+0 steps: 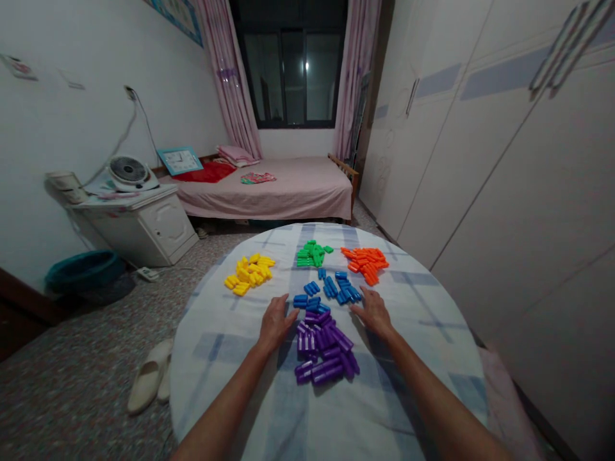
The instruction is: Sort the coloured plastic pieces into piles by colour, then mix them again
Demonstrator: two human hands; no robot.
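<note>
2 bare hands lie low on the round table [216, 378], a little below the centre of the frame. The left hand [276, 323] lies flat with its fingers loosely apart and holds nothing. Its fingertips are just beside the left end of the blue pieces [331, 291], and its thumb side is next to the purple pieces [324, 349]. The right hand [373, 314] is equally open and empty, its fingertips at the right edge of the blue group. The purple heap sits between the 2 wrists.

Higher on the cloth are 3 more heaps, well apart from each other: yellow pieces [248, 274] at left, green pieces [312, 254] in the middle and orange pieces [366, 261] at right.

Blue and purple nearly touch where the hands meet them. Handling here probably goes best with flat palms and slow sweeps from both sides, so the small light pieces do not roll or mix across that narrow gap.
</note>
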